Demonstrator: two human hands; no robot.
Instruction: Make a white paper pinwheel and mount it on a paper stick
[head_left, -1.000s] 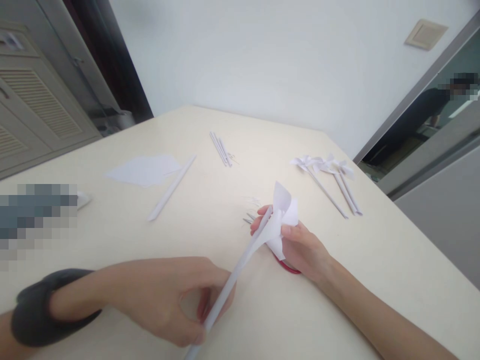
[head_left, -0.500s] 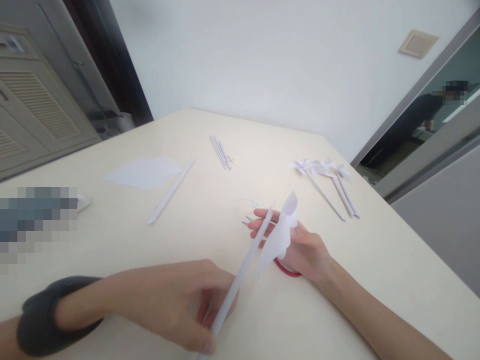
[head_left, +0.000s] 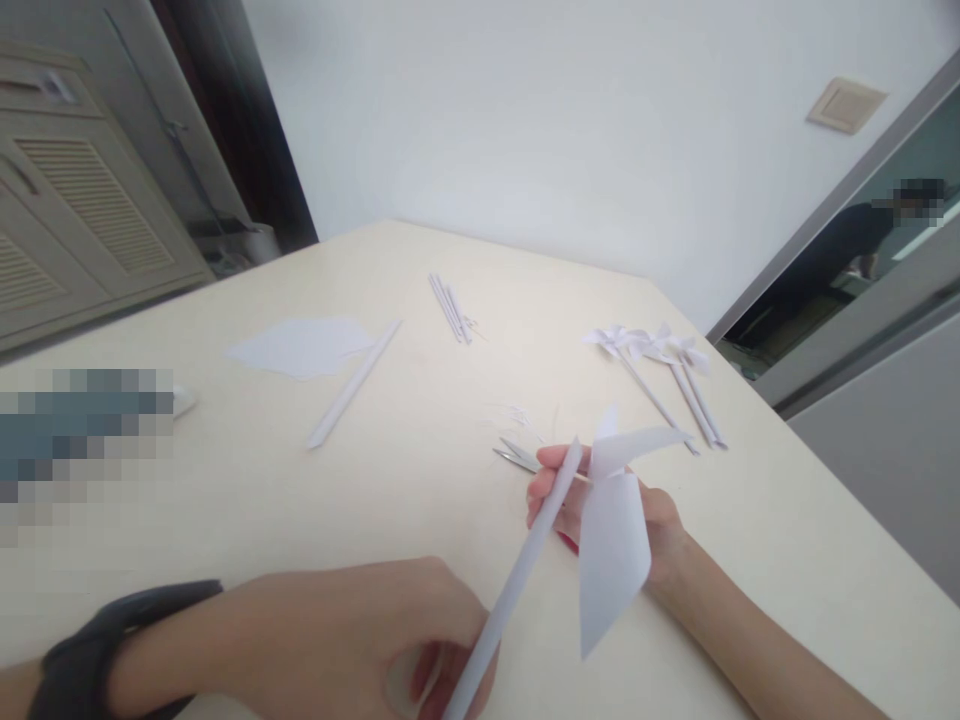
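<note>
Low in the head view, my left hand (head_left: 382,630) is closed around a rolled white paper stick (head_left: 525,575), which slants up to the right. A white paper pinwheel (head_left: 613,550) is joined near the stick's upper end by a thin pale pin (head_left: 583,478). Behind the pinwheel, my right hand (head_left: 661,525) has its fingers stretched out and slightly curved, close to the stick's tip; whether it touches the pinwheel is hidden. Under those fingers lies a pair of scissors (head_left: 519,456), blades apart, its red handle mostly covered.
Finished pinwheels (head_left: 656,345) lie at the right back. Thin paper rolls (head_left: 450,308) are at the middle back. Left of centre are a thicker paper roll (head_left: 356,383) and paper sheets (head_left: 300,347). A blurred object (head_left: 90,420) sits far left. A person (head_left: 847,235) is beyond the doorway.
The pinwheel has turned, so its blades now spread toward me. The stick and both hands have shifted slightly right in view, and more of the scissors' blades shows.
</note>
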